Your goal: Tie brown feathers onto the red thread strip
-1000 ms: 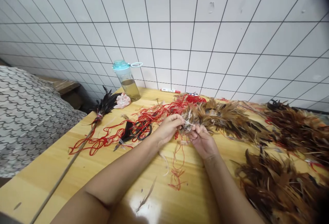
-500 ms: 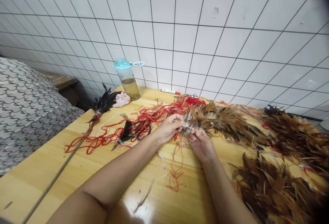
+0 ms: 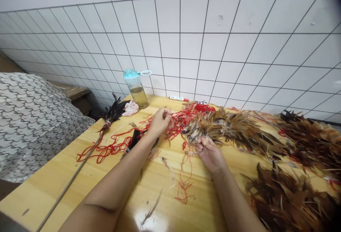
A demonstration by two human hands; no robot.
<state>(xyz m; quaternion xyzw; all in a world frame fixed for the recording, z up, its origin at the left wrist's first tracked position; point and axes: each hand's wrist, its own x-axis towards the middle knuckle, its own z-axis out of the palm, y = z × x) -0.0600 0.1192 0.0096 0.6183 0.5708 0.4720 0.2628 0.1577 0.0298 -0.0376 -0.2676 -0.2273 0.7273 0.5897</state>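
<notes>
My left hand point(image 3: 161, 121) is raised over the red strings point(image 3: 183, 118), its fingers curled in a pinch; whatever they hold, if anything, is too small to make out. My right hand point(image 3: 209, 150) is closed at the near left end of a long bundle of brown feathers point(image 3: 231, 127). Its thumb and fingertips press together by the pale, downy feather bases, and what is between them is hidden. Under my left forearm, black-handled scissors point(image 3: 134, 138) lie partly covered among the strings.
A feather duster with a long stick point(image 3: 77, 173) lies at the left, near a crumpled tissue point(image 3: 130, 108) and a water bottle point(image 3: 139, 93). A marker point(image 3: 179, 98) lies by the tiled wall. More brown feathers point(image 3: 290, 193) spread at the right. Loose feathers and string scraps point(image 3: 183, 192) litter the table.
My hands have moved apart: the left went up and left, away from the feather bundle. The thin white strand between them no longer shows. My right hand stays by the bundle. The view tilted up slightly.
</notes>
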